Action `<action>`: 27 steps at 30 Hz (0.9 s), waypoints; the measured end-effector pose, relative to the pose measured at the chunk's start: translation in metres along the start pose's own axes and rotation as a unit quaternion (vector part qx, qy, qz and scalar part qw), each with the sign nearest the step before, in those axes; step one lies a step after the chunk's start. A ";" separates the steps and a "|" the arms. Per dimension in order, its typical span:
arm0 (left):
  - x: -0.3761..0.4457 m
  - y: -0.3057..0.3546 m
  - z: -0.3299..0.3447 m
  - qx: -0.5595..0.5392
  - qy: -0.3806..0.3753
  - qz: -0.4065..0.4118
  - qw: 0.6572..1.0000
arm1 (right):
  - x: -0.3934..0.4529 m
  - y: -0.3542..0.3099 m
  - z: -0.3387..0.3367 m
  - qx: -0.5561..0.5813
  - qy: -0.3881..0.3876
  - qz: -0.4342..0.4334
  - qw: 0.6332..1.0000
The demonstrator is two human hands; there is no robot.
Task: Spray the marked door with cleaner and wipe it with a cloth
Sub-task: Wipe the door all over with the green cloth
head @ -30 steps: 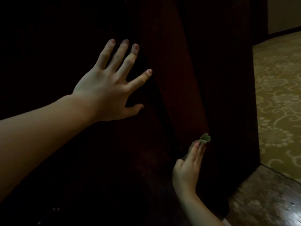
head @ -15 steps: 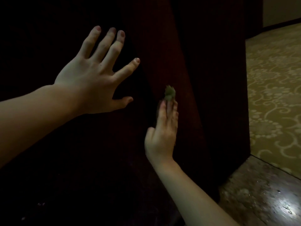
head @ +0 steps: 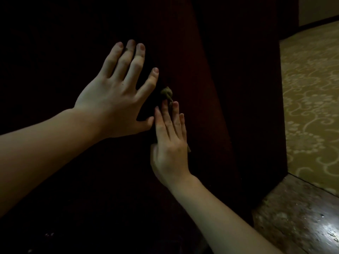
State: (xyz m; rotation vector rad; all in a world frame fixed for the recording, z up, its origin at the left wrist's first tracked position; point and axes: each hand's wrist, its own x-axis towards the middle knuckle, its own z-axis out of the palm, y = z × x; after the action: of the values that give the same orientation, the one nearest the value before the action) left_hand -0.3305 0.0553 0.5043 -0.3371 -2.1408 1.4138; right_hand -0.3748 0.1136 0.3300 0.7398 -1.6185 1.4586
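The door (head: 192,61) is dark red-brown and stands upright. A small green cloth (head: 166,92) is bunched up, seemingly pressed against it.

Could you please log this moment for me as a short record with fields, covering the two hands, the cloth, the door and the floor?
left hand: fingers spread and straight, flat against the dark door
right hand: straight fingers pressing the cloth against the door
cloth: greenish, bunched, showing above the right fingertips
door: dark reddish wood, dimly lit
floor: patterned carpet at right, glossy stone strip nearer
spray bottle: not in view
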 end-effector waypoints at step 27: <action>-0.085 0.008 -0.006 -0.055 -0.007 0.049 0.997 | -0.092 -0.004 0.008 0.008 -0.108 -0.148 0.983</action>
State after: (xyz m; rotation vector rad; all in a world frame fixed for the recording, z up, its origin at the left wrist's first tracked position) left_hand -0.2583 0.0213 0.4728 -0.4817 -2.2464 1.3586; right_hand -0.3268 0.0966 0.2526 1.1287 -1.5753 1.2107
